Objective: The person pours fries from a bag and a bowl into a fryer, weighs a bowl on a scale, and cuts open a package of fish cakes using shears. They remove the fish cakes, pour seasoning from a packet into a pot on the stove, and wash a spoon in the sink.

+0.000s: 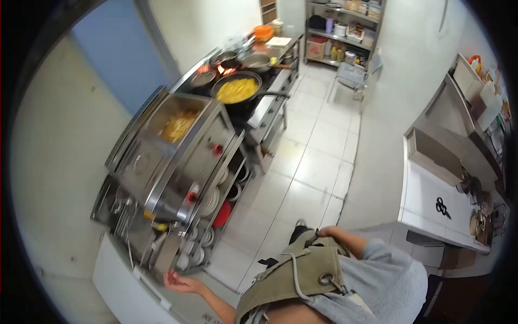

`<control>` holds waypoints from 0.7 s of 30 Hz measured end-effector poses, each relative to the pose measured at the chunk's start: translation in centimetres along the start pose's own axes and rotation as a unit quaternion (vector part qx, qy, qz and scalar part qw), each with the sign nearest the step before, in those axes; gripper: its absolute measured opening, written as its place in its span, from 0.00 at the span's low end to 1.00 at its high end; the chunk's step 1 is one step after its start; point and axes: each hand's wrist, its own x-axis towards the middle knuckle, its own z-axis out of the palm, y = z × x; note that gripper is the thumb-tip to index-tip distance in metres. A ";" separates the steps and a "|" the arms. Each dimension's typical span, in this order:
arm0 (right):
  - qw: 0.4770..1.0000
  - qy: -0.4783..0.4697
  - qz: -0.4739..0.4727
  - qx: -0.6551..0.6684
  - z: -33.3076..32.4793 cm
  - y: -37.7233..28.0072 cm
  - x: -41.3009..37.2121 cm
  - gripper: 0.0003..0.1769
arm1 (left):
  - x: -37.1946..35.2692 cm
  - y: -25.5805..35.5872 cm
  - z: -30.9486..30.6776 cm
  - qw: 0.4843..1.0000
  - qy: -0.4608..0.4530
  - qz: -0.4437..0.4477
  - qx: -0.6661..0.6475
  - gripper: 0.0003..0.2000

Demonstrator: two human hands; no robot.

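My left hand (181, 282) is held out at the lower left, palm up with fingers loosely curled, and nothing shows in it. It is beside the white appliance (127, 278) with a long handle bar. On the right, my right hand (326, 232) rests at the edge of my olive apron (302, 264); its fingers are mostly hidden there. Ahead stands a steel fryer (175, 178) with red knobs, fries (181, 125) lying in its far basin. Past it, a large black frying pan (258, 86) of yellow food (237, 90) sits on the stove.
Flames burn near the smaller pans (204, 78) at the back of the stove (272, 100). Stacked dishes (209, 202) fill shelves under the fryer. A tiled aisle (307, 156) leads to a metal shelf rack (342, 38). Black scissors (442, 207) lie on the right-hand white counter (421, 189).
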 end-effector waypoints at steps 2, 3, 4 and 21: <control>0.998 0.062 0.009 0.020 -2.6 4.1 -0.3 0.28 | -2.4 0.8 8.1 0.998 -0.045 0.015 -0.037 0.11; 0.998 0.052 0.010 0.029 -3.2 5.8 -0.3 0.28 | -3.7 2.8 12.3 0.994 -0.062 0.021 -0.082 0.11; 0.994 0.069 0.044 0.078 -4.0 7.3 -0.4 0.28 | -5.0 4.7 16.8 0.989 -0.080 0.027 -0.124 0.11; 0.863 0.283 0.014 0.418 -14.7 21.1 6.6 0.23 | -41.2 11.4 80.5 0.623 -0.555 -0.541 -0.106 0.20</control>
